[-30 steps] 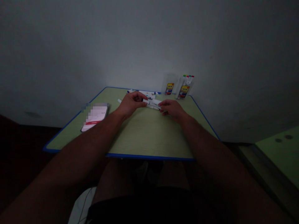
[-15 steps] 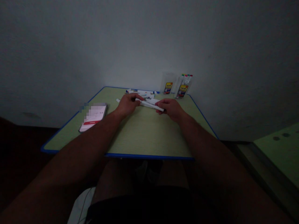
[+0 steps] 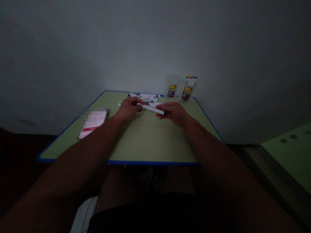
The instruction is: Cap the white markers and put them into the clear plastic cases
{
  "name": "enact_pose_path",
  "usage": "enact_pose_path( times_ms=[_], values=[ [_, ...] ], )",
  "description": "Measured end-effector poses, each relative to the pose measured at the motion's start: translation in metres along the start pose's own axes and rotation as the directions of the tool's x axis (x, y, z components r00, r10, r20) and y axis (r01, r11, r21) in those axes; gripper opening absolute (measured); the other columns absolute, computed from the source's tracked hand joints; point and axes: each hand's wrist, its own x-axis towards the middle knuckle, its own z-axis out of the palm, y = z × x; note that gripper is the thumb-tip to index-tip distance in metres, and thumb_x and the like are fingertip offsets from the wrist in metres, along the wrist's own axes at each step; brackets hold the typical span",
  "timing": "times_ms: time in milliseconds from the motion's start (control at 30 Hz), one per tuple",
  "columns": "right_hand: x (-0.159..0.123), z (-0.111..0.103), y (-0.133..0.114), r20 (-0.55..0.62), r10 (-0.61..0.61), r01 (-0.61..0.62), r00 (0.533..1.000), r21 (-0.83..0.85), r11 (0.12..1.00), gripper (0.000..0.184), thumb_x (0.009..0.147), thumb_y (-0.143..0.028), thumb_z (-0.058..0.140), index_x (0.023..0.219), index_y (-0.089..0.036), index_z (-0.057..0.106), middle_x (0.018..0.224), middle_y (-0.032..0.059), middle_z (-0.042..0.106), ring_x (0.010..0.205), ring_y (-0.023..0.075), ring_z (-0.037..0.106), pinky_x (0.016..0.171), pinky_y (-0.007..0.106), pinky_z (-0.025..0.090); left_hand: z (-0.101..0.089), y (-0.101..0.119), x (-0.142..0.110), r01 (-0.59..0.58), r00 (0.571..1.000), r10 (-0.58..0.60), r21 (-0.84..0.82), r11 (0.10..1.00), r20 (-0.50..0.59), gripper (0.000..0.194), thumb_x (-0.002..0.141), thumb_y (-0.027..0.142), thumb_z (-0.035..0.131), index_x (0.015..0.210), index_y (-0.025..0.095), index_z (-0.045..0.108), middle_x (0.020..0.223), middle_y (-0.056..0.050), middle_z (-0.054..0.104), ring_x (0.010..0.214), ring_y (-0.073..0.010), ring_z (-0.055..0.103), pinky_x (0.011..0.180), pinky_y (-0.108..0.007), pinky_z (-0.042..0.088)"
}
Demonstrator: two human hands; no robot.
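Nearest is the front edge of the surface [image 3: 150,152], with the phone [image 3: 95,121] on its left side, close by the left forearm; if that elbow swings outward, the arm could shove the phone askew. Farther in, the left hand [image 3: 128,108] pinches one end of a white marker [image 3: 152,109], and the right hand [image 3: 173,111] has thumb and fingers closed about the other, dark-tipped end. The marker lies slantwise between them, over the surface. Its barrel looks smooth and round, so a loose pinch could let it twist or drop and perhaps roll (the dim light hides how firm either grip is). Just behind, loose markers [image 3: 143,96] lie crossed; a brushing knuckle might scatter them, and the short white piece [image 3: 159,96] beside them could roll too. Toward the wall [image 3: 155,45] stand a clear case [image 3: 172,91] and a filled case [image 3: 187,92] with coloured caps on top; being tall, either could tip if the right hand reaches carelessly.
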Motion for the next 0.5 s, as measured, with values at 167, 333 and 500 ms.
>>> enact_pose_path(
  times_ms=[167,333,500],
  values=[
    [0.0002,-0.0019,-0.0015,-0.012,-0.012,0.012,1.000,-0.008,1.000,0.013,0.081,-0.011,0.069,0.094,-0.012,0.073,0.080,0.0051,0.072,0.062,0.0128,0.067,0.054,0.024,0.057,-0.0001,0.0022,-0.0005,0.023,0.999,-0.024,-0.039,0.999,-0.037,0.013,0.069,0.011,0.071,0.080,0.017,0.074,0.070,-0.002,0.068,0.063,-0.0139,0.062,0.072,-0.032,0.056],
    [0.0042,-0.0044,0.0037,-0.107,-0.016,0.012,0.994,-0.037,0.999,0.021,0.078,0.001,0.062,0.091,-0.015,0.067,0.065,-0.0001,0.063,0.057,0.0116,0.061,0.058,0.026,0.058,0.0005,0.0010,-0.0002,0.018,0.998,-0.021,-0.040,0.999,-0.056,0.015,0.066,0.011,0.074,0.080,0.017,0.076,0.069,-0.002,0.069,0.062,-0.0145,0.062,0.069,-0.032,0.055],
    [0.0080,-0.0054,0.0071,-0.168,-0.007,-0.011,0.986,-0.107,0.994,0.020,0.077,0.005,0.062,0.082,-0.014,0.064,0.068,0.0023,0.066,0.060,0.0125,0.065,0.063,0.028,0.062,0.0019,0.0050,-0.0026,0.026,0.999,-0.026,-0.012,1.000,-0.038,0.015,0.066,0.013,0.076,0.081,0.016,0.075,0.068,-0.002,0.069,0.063,-0.0156,0.064,0.070,-0.032,0.055]
  ],
)
